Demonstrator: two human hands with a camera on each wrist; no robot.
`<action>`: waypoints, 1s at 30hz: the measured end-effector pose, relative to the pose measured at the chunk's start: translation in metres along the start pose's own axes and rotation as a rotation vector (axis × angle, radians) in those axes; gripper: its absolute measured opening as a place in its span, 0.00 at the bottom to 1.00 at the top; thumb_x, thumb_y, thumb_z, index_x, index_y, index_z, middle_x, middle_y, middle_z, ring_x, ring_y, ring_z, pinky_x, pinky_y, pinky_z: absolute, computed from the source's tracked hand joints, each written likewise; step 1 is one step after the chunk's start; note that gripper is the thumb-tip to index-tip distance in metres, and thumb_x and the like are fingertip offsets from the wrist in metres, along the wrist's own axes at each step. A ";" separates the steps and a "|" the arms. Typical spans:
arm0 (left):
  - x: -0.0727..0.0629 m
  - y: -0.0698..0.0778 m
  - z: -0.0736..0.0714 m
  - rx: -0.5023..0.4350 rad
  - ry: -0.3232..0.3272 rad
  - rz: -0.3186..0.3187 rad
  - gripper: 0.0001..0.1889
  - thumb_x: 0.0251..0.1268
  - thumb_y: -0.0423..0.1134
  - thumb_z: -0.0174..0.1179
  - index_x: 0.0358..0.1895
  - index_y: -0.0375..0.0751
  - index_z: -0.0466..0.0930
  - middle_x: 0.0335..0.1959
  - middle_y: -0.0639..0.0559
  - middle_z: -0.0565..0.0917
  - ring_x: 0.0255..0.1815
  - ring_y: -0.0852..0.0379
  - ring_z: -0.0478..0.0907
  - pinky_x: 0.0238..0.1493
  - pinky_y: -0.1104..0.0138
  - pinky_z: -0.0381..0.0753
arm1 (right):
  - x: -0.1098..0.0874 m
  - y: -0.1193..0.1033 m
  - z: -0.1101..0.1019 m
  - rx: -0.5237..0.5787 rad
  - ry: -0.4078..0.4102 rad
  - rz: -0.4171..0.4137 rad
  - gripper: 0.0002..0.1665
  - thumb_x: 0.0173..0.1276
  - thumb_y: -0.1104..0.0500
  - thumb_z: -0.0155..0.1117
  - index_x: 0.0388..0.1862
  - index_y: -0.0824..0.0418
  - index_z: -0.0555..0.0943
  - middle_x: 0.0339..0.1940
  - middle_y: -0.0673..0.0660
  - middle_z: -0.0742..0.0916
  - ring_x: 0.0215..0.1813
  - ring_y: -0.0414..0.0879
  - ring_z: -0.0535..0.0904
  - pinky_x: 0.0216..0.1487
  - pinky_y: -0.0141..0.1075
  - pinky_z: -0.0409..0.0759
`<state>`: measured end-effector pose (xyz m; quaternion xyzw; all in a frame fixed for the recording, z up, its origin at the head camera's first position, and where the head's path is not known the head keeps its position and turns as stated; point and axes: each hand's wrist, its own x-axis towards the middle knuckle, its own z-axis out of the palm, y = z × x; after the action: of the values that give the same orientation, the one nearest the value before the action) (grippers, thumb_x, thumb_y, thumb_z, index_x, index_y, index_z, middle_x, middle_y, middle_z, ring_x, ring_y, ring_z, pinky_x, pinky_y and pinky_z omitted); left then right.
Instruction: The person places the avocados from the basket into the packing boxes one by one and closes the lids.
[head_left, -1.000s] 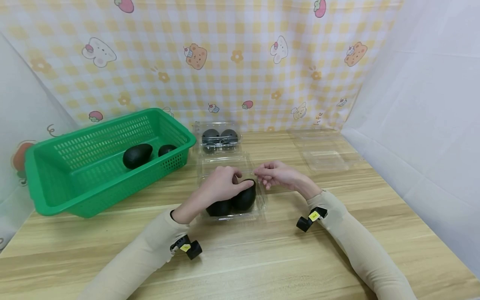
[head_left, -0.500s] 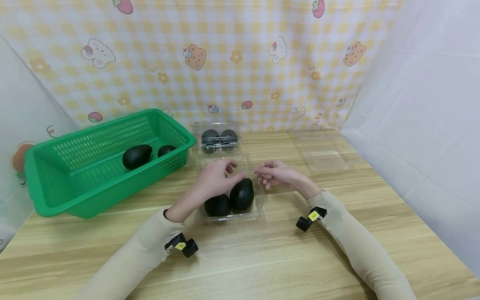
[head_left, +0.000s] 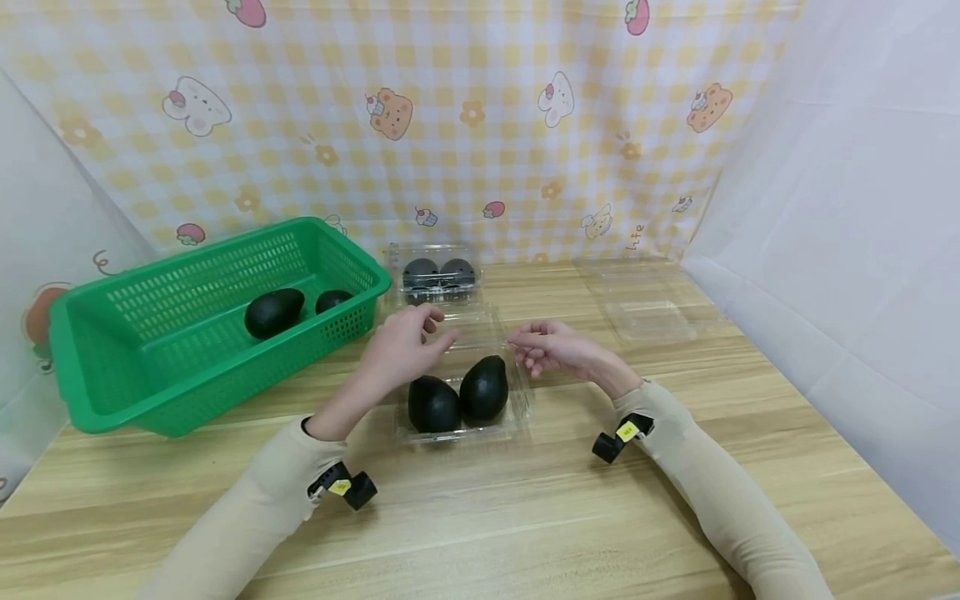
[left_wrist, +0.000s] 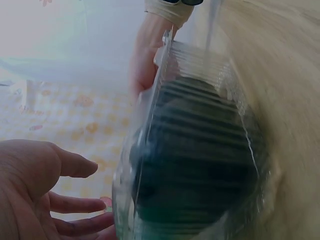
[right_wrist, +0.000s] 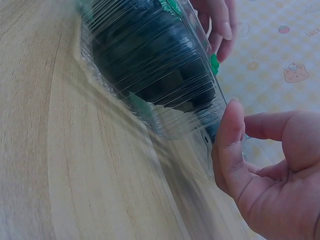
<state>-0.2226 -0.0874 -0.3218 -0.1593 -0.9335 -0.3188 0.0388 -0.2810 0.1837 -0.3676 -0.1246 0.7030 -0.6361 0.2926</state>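
Yellow-checked cloth (head_left: 480, 158) printed with bears and strawberries hangs behind a wood-grain table (head_left: 480, 525), where a person in beige sleeves works with bare hands. At far left, a green basket (head_left: 262, 367) holds two dark fruits, one pear-shaped (head_left: 274, 313), the other (head_left: 333, 300) partly hidden by the near wall.

Just right of the basket, the left hand (head_left: 399, 346) hangs free, thumb and fingers spread and loosely bent, gripping nothing. Moments ago it was on the right-hand fruit of the pair in the tray; it has since drawn off toward the basket side. Behind it, near the cloth, stands a clear box (head_left: 435, 247) with two dark rounded shapes showing in it.

Centre table, the clear tray (head_left: 465, 433) sits with its lid (head_left: 476, 325) folded back. Inside lie the left fruit (head_left: 433, 406) and the right fruit (head_left: 484, 389), side by side, unsupported by any hand. That suggests the right one is settled, with the lid not yet over the pair.

At the tray's right, the right hand (head_left: 558, 346) pinches its edge, thumb and fingers closed on thin plastic. Farther right lies more clear packaging (head_left: 652, 321).
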 end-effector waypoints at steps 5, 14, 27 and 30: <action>-0.002 -0.009 -0.005 0.013 0.013 -0.040 0.23 0.74 0.50 0.58 0.60 0.35 0.78 0.53 0.38 0.82 0.49 0.43 0.82 0.50 0.50 0.80 | -0.001 0.000 0.000 -0.010 0.011 0.004 0.20 0.81 0.60 0.52 0.60 0.76 0.68 0.31 0.55 0.80 0.27 0.40 0.77 0.29 0.29 0.80; -0.004 -0.022 -0.012 0.045 0.035 -0.060 0.24 0.74 0.49 0.57 0.62 0.34 0.77 0.55 0.36 0.81 0.55 0.39 0.78 0.53 0.46 0.77 | 0.000 0.000 0.001 -0.011 0.010 -0.005 0.23 0.81 0.59 0.53 0.62 0.77 0.67 0.31 0.55 0.81 0.27 0.40 0.77 0.29 0.29 0.80; -0.013 -0.037 -0.021 0.079 0.015 -0.090 0.25 0.74 0.45 0.57 0.61 0.25 0.75 0.51 0.32 0.79 0.52 0.39 0.75 0.54 0.45 0.75 | 0.001 0.003 0.001 -0.033 0.028 -0.002 0.19 0.81 0.60 0.53 0.61 0.74 0.69 0.32 0.56 0.80 0.27 0.41 0.77 0.29 0.30 0.80; -0.014 -0.042 -0.024 0.097 -0.003 -0.088 0.25 0.74 0.45 0.58 0.58 0.22 0.76 0.36 0.37 0.78 0.39 0.43 0.74 0.44 0.50 0.75 | 0.001 0.003 0.001 -0.034 0.027 -0.004 0.18 0.80 0.60 0.54 0.59 0.73 0.69 0.32 0.56 0.80 0.27 0.41 0.77 0.29 0.30 0.80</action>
<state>-0.2231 -0.1372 -0.3299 -0.1165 -0.9540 -0.2745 0.0311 -0.2808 0.1824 -0.3706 -0.1224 0.7173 -0.6263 0.2797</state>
